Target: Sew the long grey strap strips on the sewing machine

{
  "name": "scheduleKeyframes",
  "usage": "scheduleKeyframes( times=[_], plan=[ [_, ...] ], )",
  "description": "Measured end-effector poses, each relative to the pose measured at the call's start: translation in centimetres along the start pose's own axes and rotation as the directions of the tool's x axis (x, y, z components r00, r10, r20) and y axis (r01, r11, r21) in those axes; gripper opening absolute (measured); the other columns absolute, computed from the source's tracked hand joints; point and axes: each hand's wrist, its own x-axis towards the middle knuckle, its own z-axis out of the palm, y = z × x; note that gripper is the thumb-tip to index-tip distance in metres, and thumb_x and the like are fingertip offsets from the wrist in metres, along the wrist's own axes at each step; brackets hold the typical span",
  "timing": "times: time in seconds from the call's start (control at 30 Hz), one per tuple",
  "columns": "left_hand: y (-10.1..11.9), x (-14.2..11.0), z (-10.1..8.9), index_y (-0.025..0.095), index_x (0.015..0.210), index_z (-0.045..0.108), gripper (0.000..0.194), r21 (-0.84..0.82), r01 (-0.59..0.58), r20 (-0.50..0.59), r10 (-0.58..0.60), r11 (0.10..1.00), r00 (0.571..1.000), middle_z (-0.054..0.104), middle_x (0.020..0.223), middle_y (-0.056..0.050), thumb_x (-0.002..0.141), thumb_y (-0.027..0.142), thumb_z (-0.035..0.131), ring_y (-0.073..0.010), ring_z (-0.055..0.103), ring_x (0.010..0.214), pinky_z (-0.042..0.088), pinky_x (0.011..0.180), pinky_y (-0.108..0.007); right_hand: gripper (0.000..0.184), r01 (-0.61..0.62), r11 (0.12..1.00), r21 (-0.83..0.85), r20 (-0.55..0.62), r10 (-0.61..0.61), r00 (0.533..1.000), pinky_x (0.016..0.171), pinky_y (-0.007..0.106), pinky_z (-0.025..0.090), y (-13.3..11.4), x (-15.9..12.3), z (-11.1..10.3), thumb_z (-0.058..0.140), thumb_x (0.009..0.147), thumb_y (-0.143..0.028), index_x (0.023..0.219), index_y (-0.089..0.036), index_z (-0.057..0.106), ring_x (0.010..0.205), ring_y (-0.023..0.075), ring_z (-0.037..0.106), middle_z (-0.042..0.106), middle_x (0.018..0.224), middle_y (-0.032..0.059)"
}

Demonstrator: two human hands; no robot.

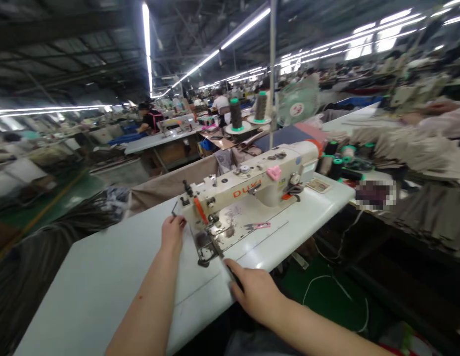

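Note:
A white sewing machine (257, 185) with orange "DUKI" lettering stands on a pale table (141, 262). My left hand (173, 231) is closed at the machine's left end, behind its needle area; a thin, bent dark rod (174, 208) pokes up above the fingers, and what they grip is hidden. Near the table's front edge, my right hand (254, 289) is wrapped round a dark-handled screwdriver-like tool (230, 271). Its narrow shaft slants up to the needle plate, slightly blurred. Pink-handled thread snips (260, 225) lie on the machine bed.
Thread cones (236, 116) and a green fan (297, 101) stand behind the machine. Spools (337, 168) and stacked beige cloth (408, 148) lie to the right, beside another person's sleeve (447, 121). Dark fabric (48, 262) is heaped at left. A white cord (326, 277) trails below.

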Motion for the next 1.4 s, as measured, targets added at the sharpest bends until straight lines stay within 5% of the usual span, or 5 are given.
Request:
scheduleKeyframes(
  times=[0.23, 0.5, 1.0, 1.4],
  plan=[
    [-0.7, -2.1, -4.2, 0.019, 0.077, 0.055, 0.021, -0.28, 0.052, -0.085, -0.079, 0.959, 0.993, 0.064, 0.072, 0.0, 0.073, 0.024, 0.076, -0.0148, 0.068, 0.072, 0.058, 0.085, -0.037, 0.049, 0.129, 0.928, -0.349, 0.053, -0.118, 0.992, 0.065, 0.029, 0.055, 0.6, -0.1, 1.8, 0.051, 0.104, -0.024, 0.153, -0.02, 0.053, 0.078, 0.0273, 0.08, 0.084, 0.089, 0.0103],
    [-0.5, -6.7, -7.9, 0.016, 0.081, 0.063, 0.021, -0.451, 0.046, -0.095, -0.1, 0.891, 0.99, 0.067, 0.075, -0.002, 0.084, 0.03, 0.078, -0.0163, 0.07, 0.078, 0.056, 0.09, -0.037, 0.048, 0.137, 0.888, -0.44, 0.052, -0.127, 0.991, 0.063, 0.031, 0.057, 0.0, 2.1, 2.2, 0.048, 0.106, -0.025, 0.153, -0.016, 0.053, 0.076, 0.0286, 0.081, 0.083, 0.087, 0.0134],
    [1.1, -14.0, -12.8, 0.016, 0.082, 0.068, 0.021, -0.417, 0.025, -0.182, -0.111, 0.909, 0.977, 0.069, 0.08, -0.001, 0.086, 0.035, 0.077, -0.0172, 0.072, 0.085, 0.058, 0.096, -0.039, 0.049, 0.077, 0.878, -0.472, 0.078, -0.045, 0.996, 0.069, 0.033, 0.057, -1.3, 6.4, 1.8, 0.043, 0.108, -0.028, 0.155, -0.014, 0.049, 0.085, 0.0295, 0.082, 0.083, 0.092, 0.0165],
    [2.6, -16.5, -14.0, 0.02, 0.081, 0.069, 0.021, -0.361, -0.007, -0.232, -0.082, 0.933, 0.969, 0.064, 0.079, 0.002, 0.085, 0.039, 0.078, -0.0135, 0.063, 0.076, 0.06, 0.093, -0.039, 0.052, 0.07, 0.885, -0.461, 0.061, -0.047, 0.997, 0.069, 0.033, 0.058, -1.5, 7.6, 2.0, 0.044, 0.107, -0.025, 0.158, -0.016, 0.045, 0.085, 0.0288, 0.081, 0.083, 0.094, 0.0162]
  ],
)
